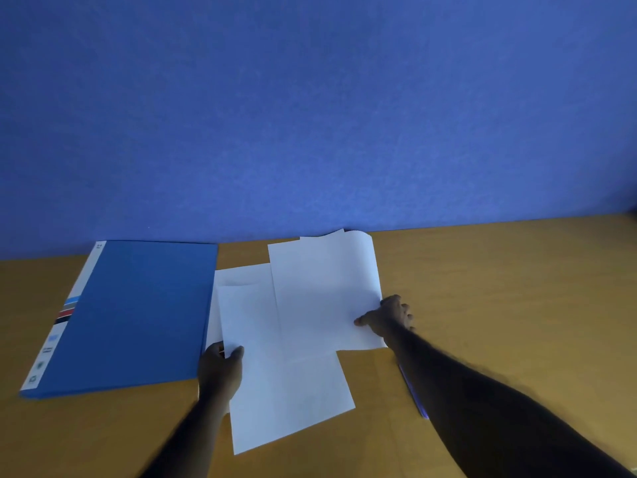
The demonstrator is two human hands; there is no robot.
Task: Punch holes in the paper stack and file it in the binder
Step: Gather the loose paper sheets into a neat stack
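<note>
— Where are the paper sheets [303, 305]?
— Loose and white, overlapping in the middle of the desk [499, 288]. The left grip [220, 367] pinches the near sheet's left edge. The right grip [389, 317] pinches the far sheet's right edge, thumb on top.
— And the binder [138, 315]?
— Blue, closed, just left of the sheets, far edge by the blue wall [310, 115].

Both arms are bare from the hands to the picture's lower edge. The left hand [220, 369] and right hand [387, 317] are bare too. The right forearm [482, 391] shows longer than the left forearm [186, 439]. Dim light hides finer detail.
</note>
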